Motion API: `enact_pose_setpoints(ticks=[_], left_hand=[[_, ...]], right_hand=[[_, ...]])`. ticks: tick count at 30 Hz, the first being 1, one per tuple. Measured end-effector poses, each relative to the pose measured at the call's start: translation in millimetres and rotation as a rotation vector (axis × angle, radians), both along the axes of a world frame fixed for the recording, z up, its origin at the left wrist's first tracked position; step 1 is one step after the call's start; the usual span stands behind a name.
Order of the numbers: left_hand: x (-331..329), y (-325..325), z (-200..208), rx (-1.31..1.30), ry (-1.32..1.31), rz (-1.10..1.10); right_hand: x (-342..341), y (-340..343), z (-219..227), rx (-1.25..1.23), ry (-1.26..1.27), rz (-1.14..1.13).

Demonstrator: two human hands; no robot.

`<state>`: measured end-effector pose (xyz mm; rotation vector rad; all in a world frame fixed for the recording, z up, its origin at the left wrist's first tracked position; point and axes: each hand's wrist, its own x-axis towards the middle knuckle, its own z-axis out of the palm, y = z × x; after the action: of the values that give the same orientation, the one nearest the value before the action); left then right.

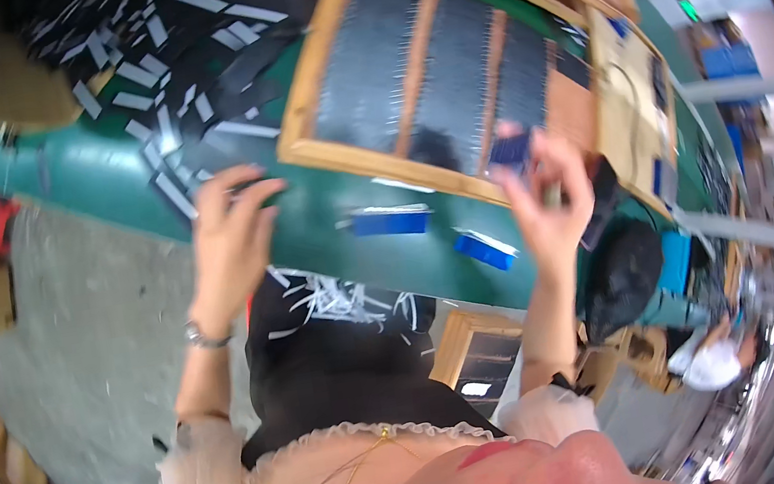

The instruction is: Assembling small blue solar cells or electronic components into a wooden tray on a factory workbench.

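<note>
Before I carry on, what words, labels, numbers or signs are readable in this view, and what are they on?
None can be read.
Small green lit sign, upper right background: too small to read.
Left blue block and right blue block: no lettering I can make out.
Dark blue item at the right hand: too blurred to tell.

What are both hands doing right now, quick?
Left hand: fingers bent, a dark bit at the fingertips; can't tell if it's held.
Right hand: closed, holding a small blue block, a bit blurred.
</note>
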<state>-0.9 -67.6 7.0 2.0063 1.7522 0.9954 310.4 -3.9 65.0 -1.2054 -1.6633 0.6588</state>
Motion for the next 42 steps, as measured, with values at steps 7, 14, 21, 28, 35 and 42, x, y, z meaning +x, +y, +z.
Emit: enact_pose_setpoints(ticks=[7,14,21,28,35,42], left_hand=[[-47,18,-2,-0.063,0.233,-0.113],[-52,17,0,-0.052,0.167,-0.118],[-43,6,-6,-0.243,-0.541,0.056],[-29,3,-7,-0.295,-0.808,0.016],[-15,-13,12,-0.401,-0.954,0.133],[61,17,36,-0.411,-1.065,-0.133]], right_hand=[[171,135,-13,0.185,-0.762,-0.257],[211,171,-37,-0.01,-0.916,-0.22],[207,176,-26,-0.126,-0.883,-0.206],[207,175,-26,-0.122,-0.885,-0.206],[182,164,-29,0.086,-0.802,-0.239],[-4,26,16,-0.755,-0.007,0.498]])
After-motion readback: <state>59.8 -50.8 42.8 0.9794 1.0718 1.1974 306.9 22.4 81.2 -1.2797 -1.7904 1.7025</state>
